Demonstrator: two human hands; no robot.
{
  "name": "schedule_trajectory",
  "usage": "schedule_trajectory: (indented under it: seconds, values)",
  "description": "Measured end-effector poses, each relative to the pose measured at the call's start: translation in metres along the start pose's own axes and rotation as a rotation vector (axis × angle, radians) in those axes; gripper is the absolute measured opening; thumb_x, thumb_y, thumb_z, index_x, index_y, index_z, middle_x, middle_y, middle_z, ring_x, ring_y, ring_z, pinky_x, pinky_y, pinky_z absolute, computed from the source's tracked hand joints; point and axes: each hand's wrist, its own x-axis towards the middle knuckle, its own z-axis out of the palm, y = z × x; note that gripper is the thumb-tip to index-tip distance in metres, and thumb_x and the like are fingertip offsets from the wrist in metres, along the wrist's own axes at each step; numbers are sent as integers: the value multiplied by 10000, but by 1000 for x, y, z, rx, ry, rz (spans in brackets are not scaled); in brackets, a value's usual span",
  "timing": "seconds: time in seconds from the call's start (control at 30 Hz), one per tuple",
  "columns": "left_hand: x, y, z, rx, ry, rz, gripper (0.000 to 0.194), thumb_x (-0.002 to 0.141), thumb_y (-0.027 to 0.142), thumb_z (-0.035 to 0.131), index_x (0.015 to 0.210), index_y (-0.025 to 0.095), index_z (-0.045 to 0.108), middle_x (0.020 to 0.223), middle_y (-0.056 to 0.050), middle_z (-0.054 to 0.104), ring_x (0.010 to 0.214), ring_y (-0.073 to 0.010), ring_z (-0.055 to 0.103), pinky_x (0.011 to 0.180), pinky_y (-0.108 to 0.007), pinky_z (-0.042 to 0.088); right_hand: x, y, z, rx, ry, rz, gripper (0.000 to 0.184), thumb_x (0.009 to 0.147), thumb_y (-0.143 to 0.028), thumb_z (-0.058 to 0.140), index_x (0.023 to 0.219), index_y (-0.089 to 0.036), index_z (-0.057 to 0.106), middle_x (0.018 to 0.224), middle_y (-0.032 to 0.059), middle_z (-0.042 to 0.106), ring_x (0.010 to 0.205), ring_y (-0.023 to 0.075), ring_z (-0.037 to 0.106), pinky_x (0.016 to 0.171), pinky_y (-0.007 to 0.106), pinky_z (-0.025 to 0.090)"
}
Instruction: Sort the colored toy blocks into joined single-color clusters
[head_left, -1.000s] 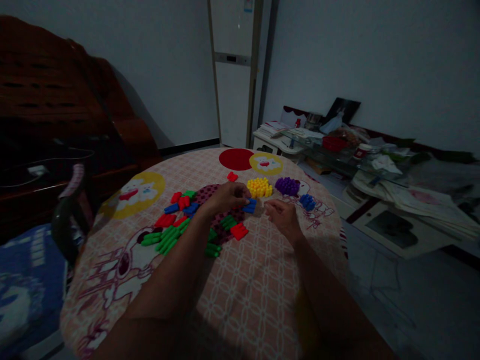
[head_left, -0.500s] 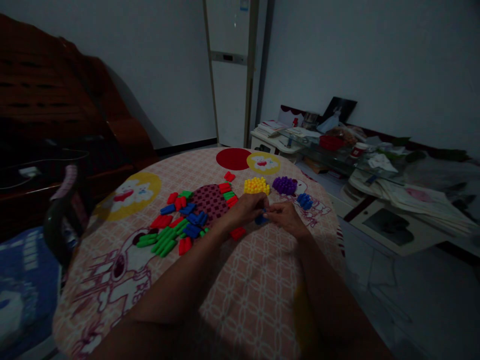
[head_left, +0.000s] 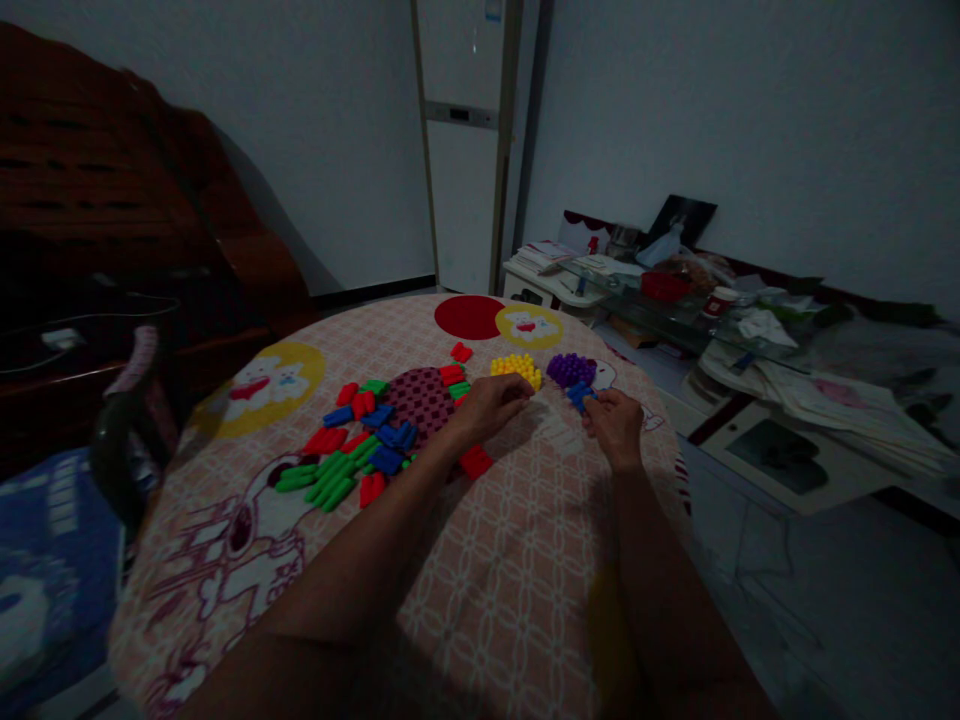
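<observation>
My right hand is closed, its thumb and fingers pinching blue toy blocks just in front of the purple cluster. Whether these are one piece or several joined is too dark to tell. My left hand hovers near the yellow knobbed cluster, its fingers loosely bent and apart, with nothing visible in them. Left of that hand lie loose green blocks, blue blocks and red blocks. A red block lies beside my left wrist.
The round table has a patterned cloth. A wooden bench and a chair stand to the left. At the right is a low cabinet with a cluttered glass shelf. A tall white unit stands at the back.
My hands were together over a small blue piece and have parted. The right moved right and away from me to the blue blocks; the left rose slightly leftward.
</observation>
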Motion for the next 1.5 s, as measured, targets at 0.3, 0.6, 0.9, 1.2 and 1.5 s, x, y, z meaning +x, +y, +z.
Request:
schedule_trajectory:
  seconds: [0.3, 0.6, 0.9, 1.2, 1.5]
  values:
    - [1, -4, -2, 53, -9, 1, 165, 823, 193, 599, 943, 142, 700, 909, -59, 735, 804, -161, 651, 764, -269, 486, 5, 1, -21, -621, 249, -139, 295, 829, -370, 566, 792, -157, 767, 788, 138, 753, 733, 234, 661, 656, 307, 421]
    - [2, -14, -29, 228, 13, -63, 221, 816, 176, 589, 1002, 154, 706, 956, -67, 739, 825, -168, 660, 805, -291, 502, 4, 4, -8, -868, 156, -138, 271, 917, -326, 553, 918, -149, 759, 894, 168, 740, 802, 236, 664, 684, 313, 390]
    - [-34, -44, -124, 505, -145, -477, 179, 689, 171, 646, 834, 171, 750, 741, -18, 739, 707, -162, 652, 634, -222, 452, 3, 9, -5, -803, 254, -160, 290, 880, -360, 616, 1045, -142, 710, 908, 155, 734, 798, 253, 645, 679, 320, 375]
    - [-48, -58, -130, 473, -371, -686, 203, 582, 240, 745, 783, 210, 751, 716, -9, 737, 656, -162, 637, 582, -212, 435, -7, -2, 5, -726, 206, -226, 304, 900, -371, 538, 959, -139, 724, 818, 140, 722, 723, 234, 616, 658, 307, 346]
    - [-21, -47, -92, 127, -214, -319, 170, 678, 200, 673, 842, 170, 708, 749, -7, 720, 694, -139, 636, 645, -216, 465, -22, -14, 24, -157, -68, -331, 329, 828, -430, 554, 854, -152, 728, 776, 95, 722, 701, 206, 644, 678, 304, 467]
